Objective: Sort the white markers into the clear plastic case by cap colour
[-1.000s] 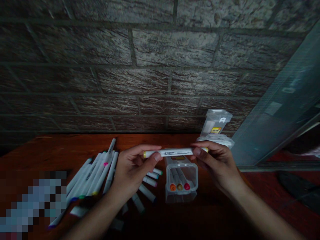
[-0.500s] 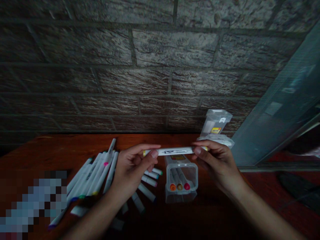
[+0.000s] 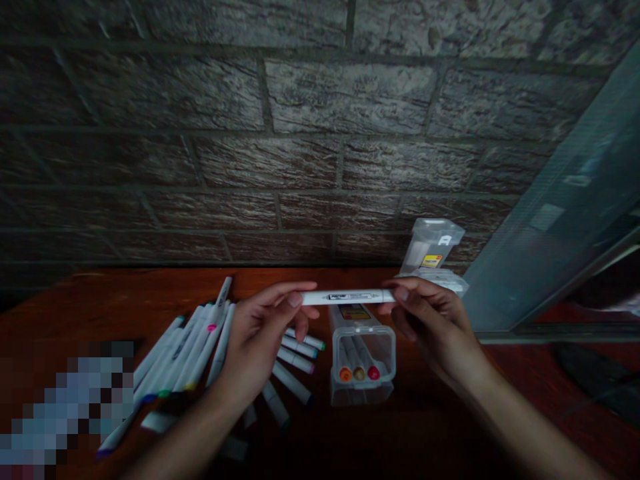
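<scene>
A white marker (image 3: 347,297) lies level in the air between my two hands. My left hand (image 3: 260,337) pinches its left end with fingertips closed round it. My right hand (image 3: 433,323) pinches the right end the same way. Right under the marker, a clear plastic marker case (image 3: 363,353) lies open towards me with three markers inside, their caps orange, brown and red. Several loose white markers (image 3: 200,347) with coloured caps lie fanned out on the table left of my left hand, and a few more markers (image 3: 295,360) lie beneath it.
The dark red wooden table (image 3: 425,427) ends at a stone-brick wall (image 3: 300,133). A second clear case (image 3: 433,253) stands upright at the back right. A glass pane (image 3: 560,220) slants along the right. A blurred patch covers the lower left corner.
Both hands have lifted the marker slightly and turned it. The yellow ends that showed earlier are now hidden by my fingertips.
</scene>
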Tool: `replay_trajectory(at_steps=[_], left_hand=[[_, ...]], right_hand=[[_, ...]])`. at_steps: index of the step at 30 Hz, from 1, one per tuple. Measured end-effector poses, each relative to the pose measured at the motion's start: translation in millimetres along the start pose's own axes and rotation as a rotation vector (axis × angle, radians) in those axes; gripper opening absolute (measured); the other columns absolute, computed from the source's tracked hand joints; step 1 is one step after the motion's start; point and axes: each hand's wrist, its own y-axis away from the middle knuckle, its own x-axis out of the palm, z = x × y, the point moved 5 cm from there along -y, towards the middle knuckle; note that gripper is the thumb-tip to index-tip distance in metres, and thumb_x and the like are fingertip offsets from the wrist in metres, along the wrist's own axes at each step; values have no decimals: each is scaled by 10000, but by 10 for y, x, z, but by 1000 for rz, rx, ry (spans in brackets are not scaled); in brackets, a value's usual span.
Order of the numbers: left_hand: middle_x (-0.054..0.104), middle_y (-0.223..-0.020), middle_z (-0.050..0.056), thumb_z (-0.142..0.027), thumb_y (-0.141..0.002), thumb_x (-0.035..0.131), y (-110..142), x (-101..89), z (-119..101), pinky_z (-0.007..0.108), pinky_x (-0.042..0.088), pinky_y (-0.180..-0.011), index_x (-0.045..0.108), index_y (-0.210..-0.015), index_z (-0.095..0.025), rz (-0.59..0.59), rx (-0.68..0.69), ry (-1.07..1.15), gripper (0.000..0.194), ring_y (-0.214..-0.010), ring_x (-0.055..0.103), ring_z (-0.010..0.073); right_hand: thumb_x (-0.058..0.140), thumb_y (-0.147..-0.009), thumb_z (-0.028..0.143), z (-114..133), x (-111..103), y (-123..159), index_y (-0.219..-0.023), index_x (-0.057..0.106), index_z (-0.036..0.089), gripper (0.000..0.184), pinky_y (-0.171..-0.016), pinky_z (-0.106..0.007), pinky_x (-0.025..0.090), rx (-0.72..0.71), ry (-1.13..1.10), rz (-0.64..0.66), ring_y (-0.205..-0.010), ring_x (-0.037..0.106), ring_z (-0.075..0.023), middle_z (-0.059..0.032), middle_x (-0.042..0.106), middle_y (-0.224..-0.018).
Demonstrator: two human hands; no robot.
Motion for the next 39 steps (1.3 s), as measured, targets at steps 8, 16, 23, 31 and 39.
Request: replay_trajectory(at_steps=[8,16,23,31,39], left_hand=[[764,-822,71,-287,-971,693,-9,12,-17,218,469,-563,809,-1142,-203,-3,-6,104,223,-562,597,90],[767,-820,92,-270,-982,655,-13,15,-27,229,466,-546,797,-1155,-161,-34,-31,176,249,-541,587,100],[766,-802,105,-277,-953,676,-11,11,-52,243,462,-547,803,-1130,-147,-56,-48,205,254,-537,577,111],[764,-794,115,-271,-952,662,-29,11,-47,247,456,-542,803,-1128,-129,-54,-50,221,267,-536,580,118],[769,-803,130,-287,-949,660,-28,12,-44,262,459,-550,804,-1129,-122,-49,-57,244,283,-542,584,130]], right_hand=[[763,-923,396,-2,2,-3,-1010,832,216,211,-422,-204,251,18,-29,13,-425,451,-56,-82,776,-789],[713,-959,369,13,12,16,-1068,829,216,220,-432,-204,296,15,-86,51,-432,479,-64,-105,797,-862],[694,-967,354,26,21,19,-1097,828,217,232,-434,-201,306,26,-122,64,-449,481,-71,-115,799,-884],[677,-977,340,30,28,25,-1121,828,229,236,-436,-200,330,32,-160,77,-457,487,-77,-117,801,-891],[684,-970,337,31,31,17,-1142,824,214,253,-440,-196,359,41,-183,79,-467,484,-78,-127,799,-900]])
